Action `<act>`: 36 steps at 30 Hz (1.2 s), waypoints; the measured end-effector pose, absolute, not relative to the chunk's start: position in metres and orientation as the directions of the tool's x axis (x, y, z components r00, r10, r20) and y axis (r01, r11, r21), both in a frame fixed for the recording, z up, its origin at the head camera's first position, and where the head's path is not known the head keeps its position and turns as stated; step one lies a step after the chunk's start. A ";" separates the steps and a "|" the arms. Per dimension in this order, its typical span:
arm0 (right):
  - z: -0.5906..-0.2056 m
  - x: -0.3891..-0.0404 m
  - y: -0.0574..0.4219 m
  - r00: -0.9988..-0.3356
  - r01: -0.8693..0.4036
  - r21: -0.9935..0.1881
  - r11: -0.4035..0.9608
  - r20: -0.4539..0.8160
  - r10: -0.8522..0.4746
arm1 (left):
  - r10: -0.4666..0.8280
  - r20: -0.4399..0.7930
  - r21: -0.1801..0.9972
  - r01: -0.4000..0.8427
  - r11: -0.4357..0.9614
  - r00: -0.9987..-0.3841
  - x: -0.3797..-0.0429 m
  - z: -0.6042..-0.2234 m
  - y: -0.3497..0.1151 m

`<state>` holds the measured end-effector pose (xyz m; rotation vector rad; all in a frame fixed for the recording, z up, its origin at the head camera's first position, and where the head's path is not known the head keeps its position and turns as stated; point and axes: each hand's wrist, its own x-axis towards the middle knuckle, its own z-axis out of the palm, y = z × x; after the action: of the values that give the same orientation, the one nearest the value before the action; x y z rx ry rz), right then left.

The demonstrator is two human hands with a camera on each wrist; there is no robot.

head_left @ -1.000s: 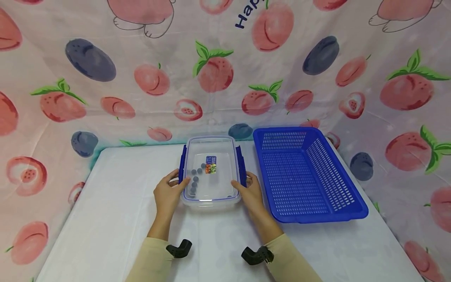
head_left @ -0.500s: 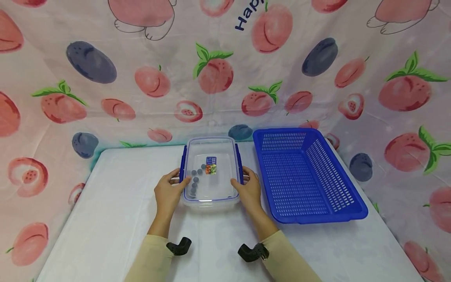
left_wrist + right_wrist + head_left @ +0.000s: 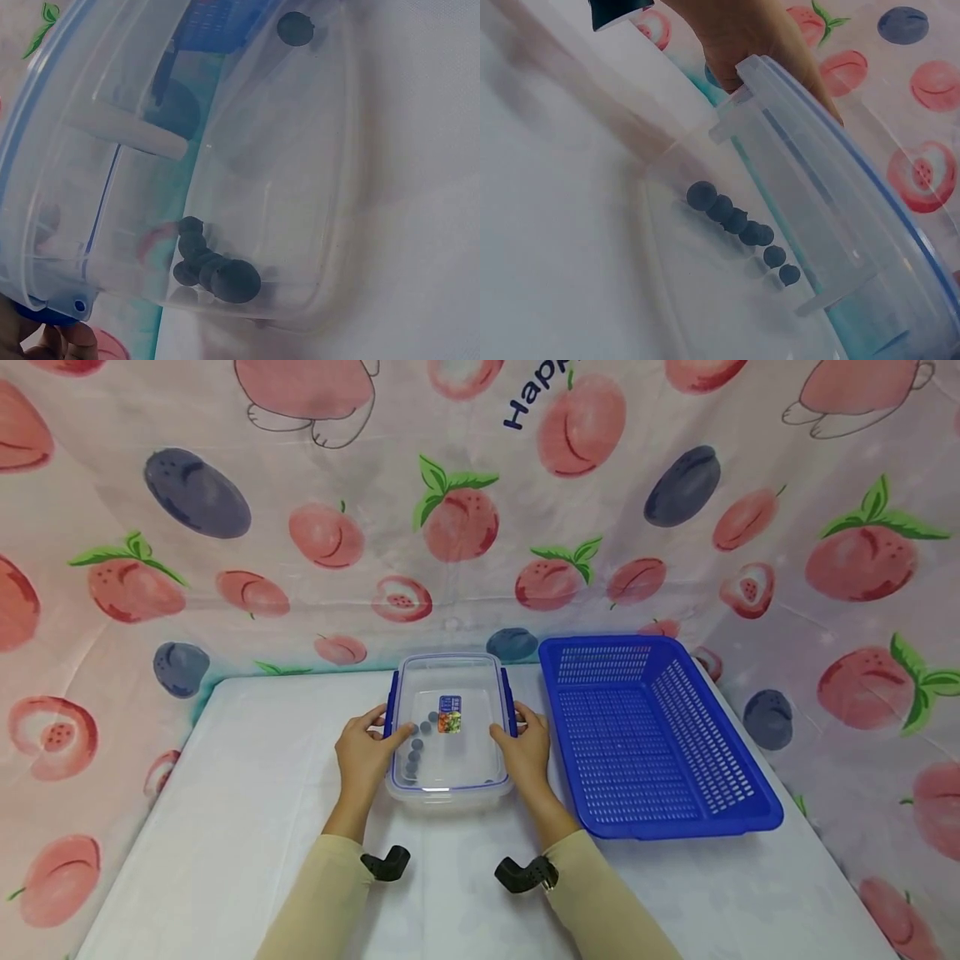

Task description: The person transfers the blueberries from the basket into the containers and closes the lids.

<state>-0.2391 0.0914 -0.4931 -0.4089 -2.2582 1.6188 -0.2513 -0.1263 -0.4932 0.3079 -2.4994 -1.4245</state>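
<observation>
A clear lidded food container [image 3: 465, 760] with blue side latches sits on the white table, several blueberries [image 3: 417, 744] inside. My left hand [image 3: 363, 747] grips its left side, thumb on the lid's edge, fingers at the left latch [image 3: 391, 697]. On the opposite side my right hand [image 3: 527, 747] holds it likewise, thumb on the lid and fingers bent around the right latch [image 3: 510, 697]. In the left wrist view, a lone blueberry [image 3: 295, 28] lies apart from the clustered ones. The right wrist view shows the berries in a line [image 3: 735, 220], with my left hand beyond the container.
A blue plastic basket [image 3: 750, 818] with slotted walls stands just right of the container, close to my right hand. Behind the white table [image 3: 247, 827] hangs a fruit-printed cloth [image 3: 450, 585]. Each wrist carries a small black camera, such as the left one [image 3: 386, 863].
Both hands have slid a little forward along the container's sides. The right hand has also moved left, and the side latches now lie closer against the container.
</observation>
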 end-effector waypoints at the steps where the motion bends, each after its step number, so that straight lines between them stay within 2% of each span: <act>1: -0.494 -0.240 0.092 -0.904 0.038 -0.949 0.313 0.101 0.416 | -0.306 0.111 0.865 -0.060 0.498 -0.946 -0.252 -0.494 -0.126; 28: -0.499 -0.243 0.093 -0.900 -0.017 -0.934 0.357 0.170 0.401 | -0.327 0.158 0.870 -0.025 0.492 -0.932 -0.251 -0.493 -0.119; 36: -0.497 -0.241 0.093 -0.904 -0.009 -0.940 0.341 0.154 0.400 | -0.337 0.124 0.880 -0.053 0.472 -0.933 -0.252 -0.494 -0.119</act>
<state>-0.2413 0.0929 -0.4970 -0.3454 -2.2524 1.5834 -0.2516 -0.1189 -0.4937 0.3325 -2.4421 -1.4455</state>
